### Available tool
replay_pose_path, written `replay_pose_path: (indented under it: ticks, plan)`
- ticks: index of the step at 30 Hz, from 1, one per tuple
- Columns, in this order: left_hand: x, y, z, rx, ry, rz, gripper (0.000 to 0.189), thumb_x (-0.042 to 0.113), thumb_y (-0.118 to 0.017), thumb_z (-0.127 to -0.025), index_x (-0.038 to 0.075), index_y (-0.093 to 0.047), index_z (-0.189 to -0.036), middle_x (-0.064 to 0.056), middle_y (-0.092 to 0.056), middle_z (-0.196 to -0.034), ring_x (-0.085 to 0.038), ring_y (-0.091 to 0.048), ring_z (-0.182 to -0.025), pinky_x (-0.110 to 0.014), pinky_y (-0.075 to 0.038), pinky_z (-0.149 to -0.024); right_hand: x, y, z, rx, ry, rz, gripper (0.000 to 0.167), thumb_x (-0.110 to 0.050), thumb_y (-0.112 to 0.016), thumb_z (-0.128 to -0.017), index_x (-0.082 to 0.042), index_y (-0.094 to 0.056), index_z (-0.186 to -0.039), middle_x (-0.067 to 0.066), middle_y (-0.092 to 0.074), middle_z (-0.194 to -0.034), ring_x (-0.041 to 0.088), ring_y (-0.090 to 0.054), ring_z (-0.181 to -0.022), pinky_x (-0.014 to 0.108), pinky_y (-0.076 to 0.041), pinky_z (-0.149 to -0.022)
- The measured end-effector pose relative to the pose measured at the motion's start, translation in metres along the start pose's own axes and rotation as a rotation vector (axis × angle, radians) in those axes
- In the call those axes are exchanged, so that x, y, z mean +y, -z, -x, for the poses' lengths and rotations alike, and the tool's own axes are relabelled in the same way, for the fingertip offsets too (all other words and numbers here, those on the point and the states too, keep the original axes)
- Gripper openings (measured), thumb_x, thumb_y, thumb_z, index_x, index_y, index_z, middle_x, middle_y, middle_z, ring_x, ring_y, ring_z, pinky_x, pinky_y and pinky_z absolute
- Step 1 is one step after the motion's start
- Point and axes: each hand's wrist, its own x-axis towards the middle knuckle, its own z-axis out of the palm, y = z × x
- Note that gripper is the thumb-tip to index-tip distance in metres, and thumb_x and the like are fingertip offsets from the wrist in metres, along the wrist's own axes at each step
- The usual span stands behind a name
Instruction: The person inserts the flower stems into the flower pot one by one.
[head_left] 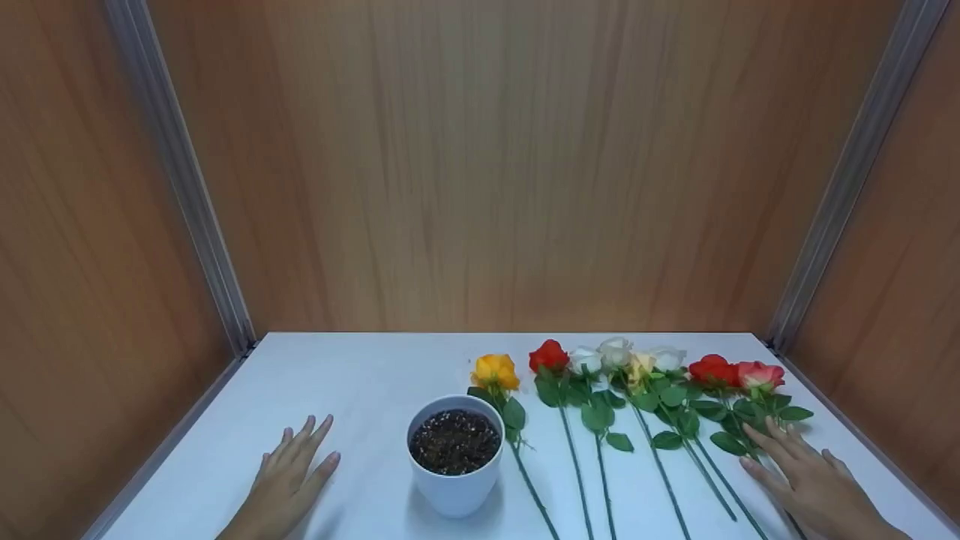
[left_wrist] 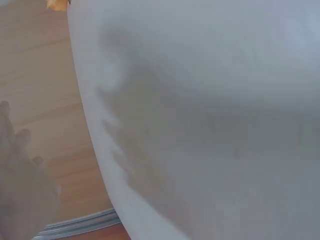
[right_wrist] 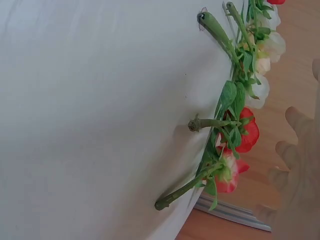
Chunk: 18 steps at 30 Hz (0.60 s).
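Note:
My left hand (head_left: 285, 476) hovers over the white table, left of a white pot (head_left: 457, 487) filled with dark soil (head_left: 456, 442). Its fingers are straight and spread, and it holds nothing. On the right, my right hand (head_left: 814, 480) is also spread, above the stems of the rightmost roses, with nothing in its grip. Closest to it are a pink rose (head_left: 759, 375) and a red rose (head_left: 712, 370). In the right wrist view, cut stem ends (right_wrist: 182, 194) point toward the camera, with the right hand (right_wrist: 297, 175) at the edge.
A yellow rose (head_left: 495, 372) lies just behind the pot. Further right are another red rose (head_left: 549, 355), several white roses (head_left: 615, 351) and a pale yellow rose (head_left: 640, 369). Wooden panels (head_left: 487, 165) with metal corner posts (head_left: 187, 165) enclose the table (head_left: 360, 375).

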Motion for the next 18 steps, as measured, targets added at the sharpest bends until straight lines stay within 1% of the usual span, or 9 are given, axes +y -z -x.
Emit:
replay_pose_path:
  ticks: [4,6,10,12,14,16,18]
  plan:
    - [0.009,-0.007,-0.006,-0.065,0.035,0.226,0.076,0.060,-0.028,-0.105,0.010,-0.015,-0.161,-0.026,-0.009,-0.163,-0.058,0.000,-0.143,-0.083,0.000,-0.103,-0.005,-0.001,0.000,-0.056,-0.023,-0.039,0.092,-0.077,-0.032,-0.095,-0.008,-0.037,-0.155,0.035,-0.020,-0.155,0.065,-0.017,-0.135,0.088,-0.013,-0.095]
    - [0.015,-0.011,-0.009,-0.084,0.048,0.339,0.078,0.059,-0.030,-0.105,0.009,-0.013,-0.161,-0.025,-0.007,-0.163,-0.055,0.000,-0.145,-0.080,-0.002,-0.105,-0.006,-0.001,-0.001,-0.070,-0.025,-0.054,0.092,-0.077,-0.032,-0.095,-0.008,-0.037,-0.154,0.035,-0.021,-0.155,0.065,-0.018,-0.135,0.088,-0.017,-0.094]
    - [0.026,-0.020,-0.012,-0.108,0.063,0.549,0.080,0.057,-0.033,-0.105,0.006,-0.009,-0.161,-0.025,-0.008,-0.163,-0.050,-0.003,-0.147,-0.074,-0.008,-0.111,-0.011,-0.001,-0.002,-0.089,-0.030,-0.080,0.091,-0.077,-0.033,-0.095,-0.008,-0.036,-0.155,0.034,-0.021,-0.156,0.064,-0.018,-0.136,0.088,-0.018,-0.095]
    - [0.033,-0.024,-0.013,-0.125,0.079,0.625,0.082,0.059,-0.033,-0.104,0.006,-0.008,-0.161,-0.027,-0.010,-0.163,-0.050,-0.007,-0.147,-0.073,-0.014,-0.111,-0.013,-0.001,-0.002,-0.098,-0.029,-0.092,0.091,-0.076,-0.034,-0.095,-0.008,-0.036,-0.155,0.034,-0.021,-0.156,0.063,-0.018,-0.137,0.088,-0.018,-0.094]
    - [0.038,-0.027,-0.013,-0.141,0.093,0.679,0.083,0.060,-0.034,-0.103,0.006,-0.009,-0.161,-0.029,-0.014,-0.161,-0.052,-0.013,-0.145,-0.074,-0.020,-0.110,-0.016,-0.001,-0.002,-0.105,-0.022,-0.107,0.090,-0.076,-0.034,-0.096,-0.008,-0.036,-0.155,0.034,-0.020,-0.157,0.062,-0.018,-0.138,0.089,-0.018,-0.093]
    - [0.044,-0.031,-0.013,-0.152,0.104,0.710,0.083,0.061,-0.037,-0.102,0.007,-0.012,-0.161,-0.030,-0.020,-0.159,-0.053,-0.022,-0.142,-0.073,-0.026,-0.109,-0.020,-0.001,-0.003,-0.116,-0.026,-0.123,0.090,-0.076,-0.033,-0.096,-0.008,-0.036,-0.155,0.034,-0.020,-0.157,0.061,-0.018,-0.138,0.089,-0.019,-0.092]
    - [0.048,-0.034,-0.013,-0.168,0.098,0.736,0.082,0.060,-0.038,-0.102,0.007,-0.016,-0.160,-0.030,-0.026,-0.157,-0.052,-0.032,-0.139,-0.070,-0.031,-0.108,-0.024,-0.002,-0.003,-0.125,-0.025,-0.137,0.089,-0.075,-0.032,-0.096,-0.008,-0.037,-0.155,0.034,-0.021,-0.157,0.061,-0.019,-0.138,0.088,-0.021,-0.092]
